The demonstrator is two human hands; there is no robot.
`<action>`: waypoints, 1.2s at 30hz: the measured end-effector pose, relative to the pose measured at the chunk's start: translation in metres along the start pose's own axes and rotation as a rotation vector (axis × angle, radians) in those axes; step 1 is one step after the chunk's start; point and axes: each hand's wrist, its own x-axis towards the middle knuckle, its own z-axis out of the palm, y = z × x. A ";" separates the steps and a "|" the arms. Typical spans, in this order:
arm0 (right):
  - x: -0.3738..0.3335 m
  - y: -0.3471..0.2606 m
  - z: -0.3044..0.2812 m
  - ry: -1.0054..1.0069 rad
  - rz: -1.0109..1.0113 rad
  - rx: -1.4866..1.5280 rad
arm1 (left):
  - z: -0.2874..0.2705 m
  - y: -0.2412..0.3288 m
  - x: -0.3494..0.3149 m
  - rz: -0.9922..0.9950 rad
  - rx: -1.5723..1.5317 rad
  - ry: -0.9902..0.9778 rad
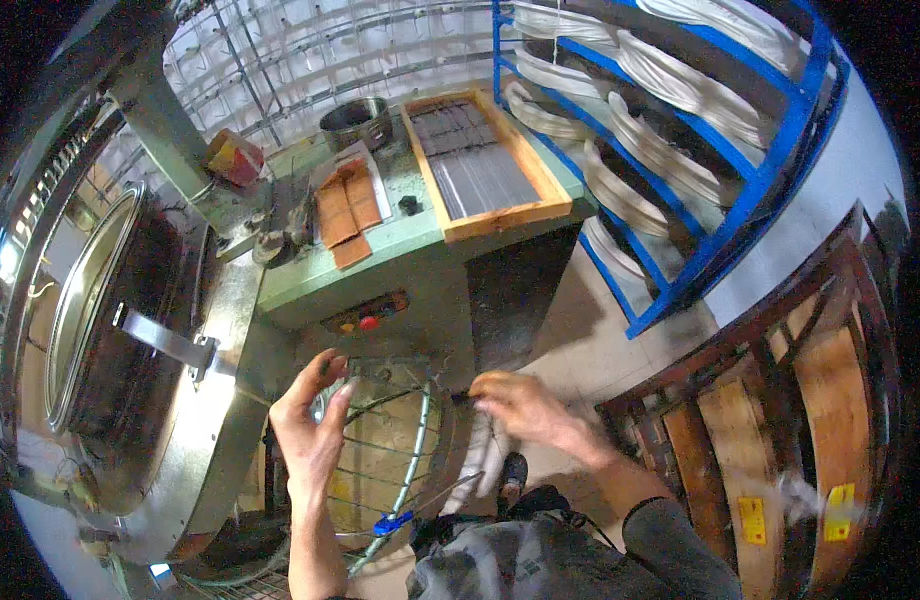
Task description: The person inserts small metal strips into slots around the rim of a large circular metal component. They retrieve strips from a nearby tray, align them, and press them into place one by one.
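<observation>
Hovering above a wire frame (421,430), the left hand (310,420) and the right hand (525,410) are standing apart. The left hand is curving its thumb and fingers with a gap between them, and a small dark piece (325,367) is showing at its fingertips; the view is too coarse to tell whether it is being gripped. The right hand is bunching its fingers, and a dark strip (461,397) is showing at their tips; whether the hand is closing on it cannot be told either.

The wire frame is standing below and between the hands, in front of the body. A pale tube (410,478) is running along it, and a blue clip (392,523) is sitting on the tube's lower part.

Beyond the hands, a green table (405,235) is carrying a wooden tray (505,214) with grey material (488,185) in it. Brown pieces (348,205) are lying left of the tray, and a metal pot (377,130) is standing behind them. A red button (369,322) is showing below the table's front edge. A metal machine (195,440) is occupying the left side. To the right, a blue rack (765,190) is holding white bundles (692,85), and wooden boards (740,430) are standing nearer the person, bearing yellow labels (751,520).
</observation>
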 end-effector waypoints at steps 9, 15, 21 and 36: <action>0.137 0.029 -0.205 0.288 0.033 -0.014 | 0.093 0.044 0.123 0.359 0.298 -0.266; 0.260 0.089 -0.250 0.219 -0.209 -0.432 | 0.140 0.044 0.246 0.532 0.434 -0.250; 0.399 0.155 -0.250 0.017 -0.280 -1.030 | 0.159 0.028 0.293 0.481 0.311 -0.182; 0.529 0.242 -0.225 -0.243 -0.645 -1.334 | 0.197 0.013 0.288 0.215 0.190 -0.012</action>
